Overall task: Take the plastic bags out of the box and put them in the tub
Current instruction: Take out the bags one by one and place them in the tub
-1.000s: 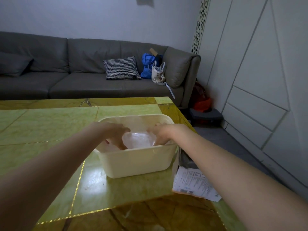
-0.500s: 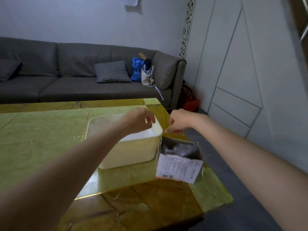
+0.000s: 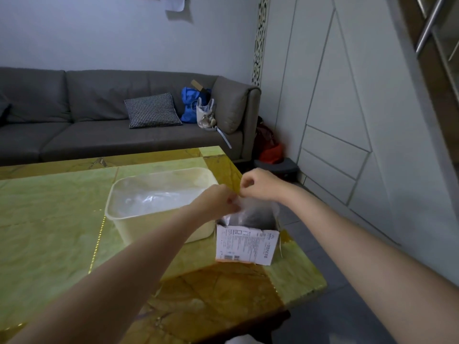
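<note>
Head view only. I see both hands over the box [image 3: 246,240], which stands on the green-and-gold table [image 3: 57,219] near its right edge, just right of the tub [image 3: 159,228]. A printed label covers the near side of the box; the top is open.

Left hand [image 3: 218,201]: fingers curled, pinching the upper edge of a clear bag [image 3: 250,209] that stands up out of the box. Right hand [image 3: 260,186]: fingers curled in, thumb and forefinger meeting at the same edge of the bag, just beside the left hand. I read this as a pinch too, though the film is thin and blurred at that spot. The lower part of the bag is inside the box; something dark shows through it, which I cannot identify.

The tub is pale, rectangular, and holds crumpled clear plastic [image 3: 154,197] at its bottom.

Behind the table: grey sofa [image 3: 74,125] with a checked cushion [image 3: 152,110] and a blue bag [image 3: 191,100].
</note>
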